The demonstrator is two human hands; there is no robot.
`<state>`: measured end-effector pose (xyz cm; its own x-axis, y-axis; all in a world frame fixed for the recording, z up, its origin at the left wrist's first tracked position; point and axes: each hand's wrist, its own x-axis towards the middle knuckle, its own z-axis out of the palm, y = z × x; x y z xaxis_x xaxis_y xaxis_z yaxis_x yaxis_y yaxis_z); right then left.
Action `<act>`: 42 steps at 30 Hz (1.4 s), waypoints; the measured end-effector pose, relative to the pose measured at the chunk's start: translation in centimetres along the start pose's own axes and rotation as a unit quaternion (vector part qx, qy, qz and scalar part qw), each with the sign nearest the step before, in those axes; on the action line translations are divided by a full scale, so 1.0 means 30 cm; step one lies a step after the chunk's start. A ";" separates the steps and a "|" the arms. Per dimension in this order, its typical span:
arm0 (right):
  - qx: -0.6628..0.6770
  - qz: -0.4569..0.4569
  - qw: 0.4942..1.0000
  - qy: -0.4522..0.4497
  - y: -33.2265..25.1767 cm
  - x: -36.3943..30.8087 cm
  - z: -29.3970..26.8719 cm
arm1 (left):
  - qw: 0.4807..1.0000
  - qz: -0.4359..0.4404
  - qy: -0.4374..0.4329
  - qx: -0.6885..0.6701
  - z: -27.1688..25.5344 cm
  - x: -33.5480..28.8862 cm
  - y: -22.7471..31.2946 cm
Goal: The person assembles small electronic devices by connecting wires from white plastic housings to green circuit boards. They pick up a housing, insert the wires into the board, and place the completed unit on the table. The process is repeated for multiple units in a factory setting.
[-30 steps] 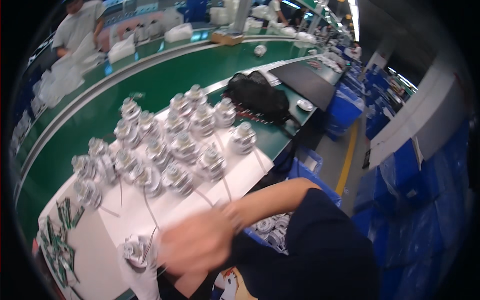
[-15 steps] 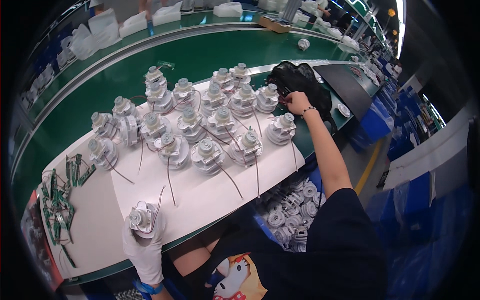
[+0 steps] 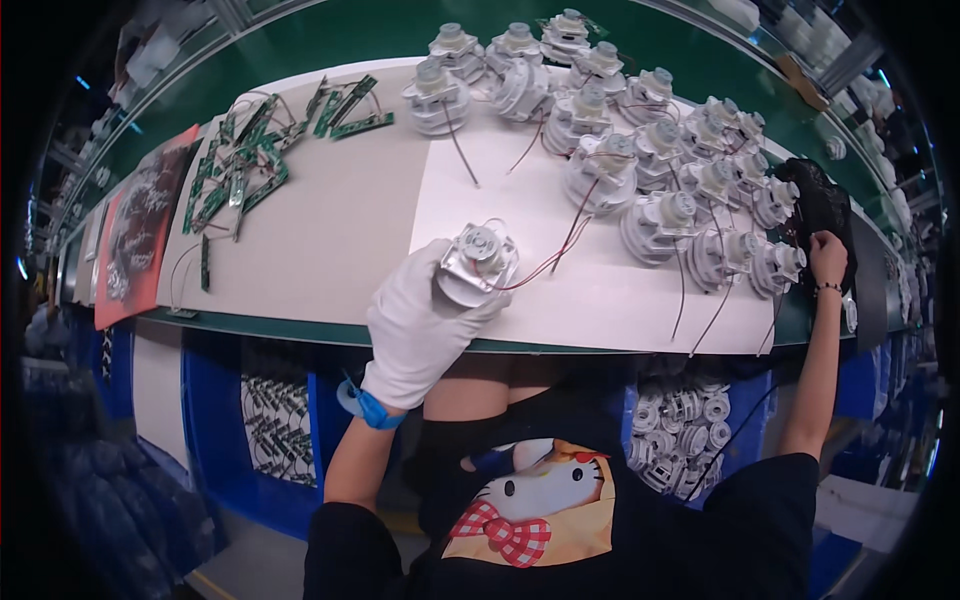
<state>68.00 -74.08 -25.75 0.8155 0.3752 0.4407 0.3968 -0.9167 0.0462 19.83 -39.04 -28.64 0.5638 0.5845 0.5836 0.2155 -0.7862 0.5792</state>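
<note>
My left hand (image 3: 415, 325), in a white glove with a blue band at the wrist, is closed round a white motor assembly (image 3: 478, 262). Its round motor faces up, and thin reddish wires trail off to the right over the white sheet. Far to the right, my bare right hand (image 3: 828, 258) is at the edge of a black mesh bag (image 3: 822, 195), its fingers drawn together; whatever they grip is too small to make out. Between the hands and behind them stand several more motor assemblies (image 3: 600, 175) with wires hanging down.
Green circuit boards (image 3: 240, 175) with wires lie heaped on the grey board (image 3: 330, 220) at left, near an orange-edged bag (image 3: 150, 225). Below the table edge, a blue bin (image 3: 215, 430) holds circuit boards, and white plastic parts (image 3: 680, 425) fill another. A green conveyor (image 3: 330, 40) runs behind.
The view has swung left, so the circuit boards and the bin under them show more fully. My left hand still holds the motor assembly; my right hand stays by the black bag.
</note>
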 end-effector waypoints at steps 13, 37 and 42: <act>0.497 0.017 0.828 0.259 -0.166 -0.016 -0.249 | 0.987 -0.047 -0.116 -0.095 -0.019 0.002 -0.021; 0.755 -0.003 0.580 -0.307 -0.973 -0.815 -0.291 | 0.976 -0.025 -0.095 0.195 -0.057 0.188 0.207; 0.738 0.072 0.562 -0.366 -1.058 -0.810 -0.335 | 0.970 0.181 -0.120 0.110 -0.107 0.244 0.104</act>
<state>31.35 -55.47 -28.92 0.6243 0.7632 -0.1667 -0.2187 -0.0341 -0.9752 22.08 -36.57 -20.74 0.7980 0.2193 0.5613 0.1192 -0.9705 0.2097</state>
